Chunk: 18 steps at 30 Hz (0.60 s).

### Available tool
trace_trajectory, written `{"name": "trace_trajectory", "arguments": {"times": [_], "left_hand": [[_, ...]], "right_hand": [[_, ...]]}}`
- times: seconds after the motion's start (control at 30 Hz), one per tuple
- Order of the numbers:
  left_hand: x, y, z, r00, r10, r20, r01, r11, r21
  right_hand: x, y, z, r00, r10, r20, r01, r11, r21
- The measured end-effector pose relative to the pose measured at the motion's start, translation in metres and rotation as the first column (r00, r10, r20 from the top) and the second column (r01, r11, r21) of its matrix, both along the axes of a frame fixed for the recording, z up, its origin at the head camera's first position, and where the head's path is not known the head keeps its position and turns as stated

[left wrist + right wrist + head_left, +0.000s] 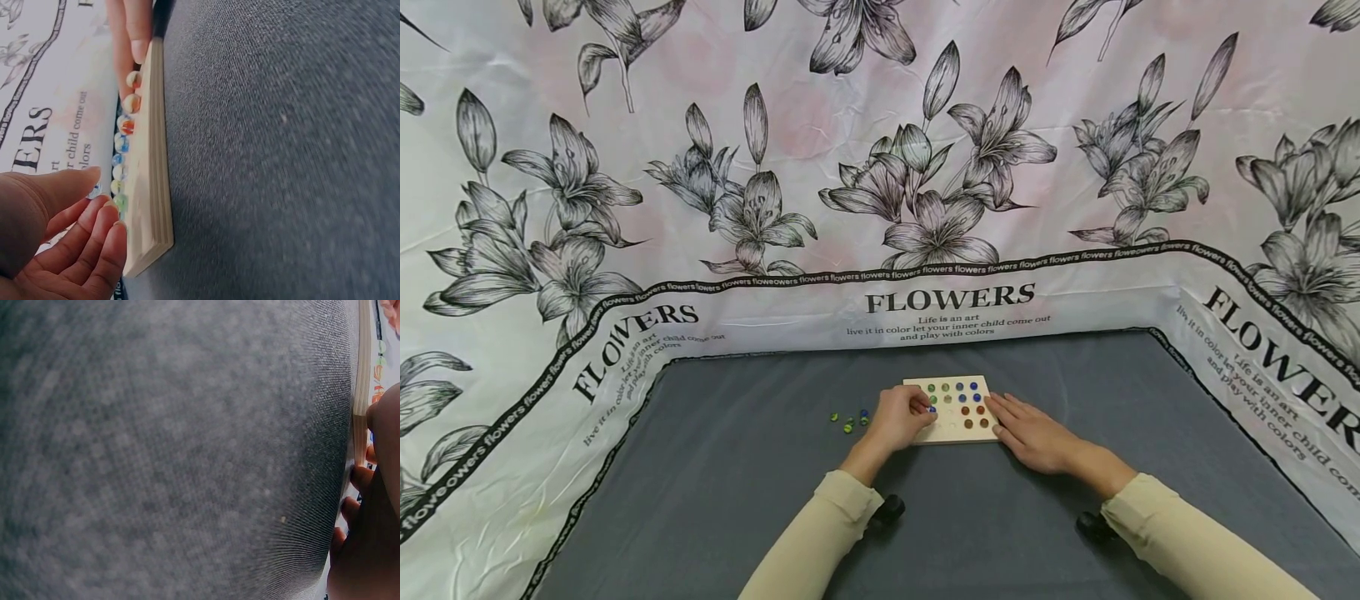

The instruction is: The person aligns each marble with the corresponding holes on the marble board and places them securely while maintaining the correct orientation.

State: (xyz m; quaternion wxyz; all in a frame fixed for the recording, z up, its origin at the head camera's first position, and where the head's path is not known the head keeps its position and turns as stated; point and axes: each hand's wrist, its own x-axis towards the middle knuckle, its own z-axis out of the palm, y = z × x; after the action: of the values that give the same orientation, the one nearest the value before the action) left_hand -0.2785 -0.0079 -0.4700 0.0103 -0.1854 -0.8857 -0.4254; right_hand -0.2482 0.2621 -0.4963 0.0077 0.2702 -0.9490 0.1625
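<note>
A pale wooden board (951,434) with round hollows lies on the grey cloth, and glass marbles in green, blue and reddish brown sit in many of its hollows. Over the board's left part, my left hand (897,418) pinches a clear marble with blue in it (94,190) between thumb and forefinger. My right hand (1036,435) rests along the right edge of the board, its fingers extended. In the right wrist view the fingers (361,478) touch the side of the board (360,434).
Several loose marbles (848,428), green and blue, lie on the cloth left of the board. The dark grey cloth (737,467) covers the table. A white flower-printed sheet (790,317) rises behind it and at both sides.
</note>
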Motion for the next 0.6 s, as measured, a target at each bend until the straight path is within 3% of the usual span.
{"name": "trace_trajectory", "arguments": {"times": [0.17,0.4,0.6], "left_hand": [[-0.001,0.007,-0.002,1.000,-0.003,0.008,0.003,1.000,0.011],[-0.005,0.017,-0.006,1.000,0.008,0.004,-0.008,1.000,-0.030],[-0.007,0.024,-0.006,1.000,0.002,-0.018,-0.003,0.999,-0.046]], "right_hand": [[0.004,-0.002,0.005,1.000,0.007,0.006,-0.007,1.000,-0.020],[-0.002,0.005,-0.012,1.000,-0.007,0.000,0.007,1.000,0.004],[-0.003,0.005,-0.014,1.000,-0.012,0.010,0.012,1.000,0.004]]}}
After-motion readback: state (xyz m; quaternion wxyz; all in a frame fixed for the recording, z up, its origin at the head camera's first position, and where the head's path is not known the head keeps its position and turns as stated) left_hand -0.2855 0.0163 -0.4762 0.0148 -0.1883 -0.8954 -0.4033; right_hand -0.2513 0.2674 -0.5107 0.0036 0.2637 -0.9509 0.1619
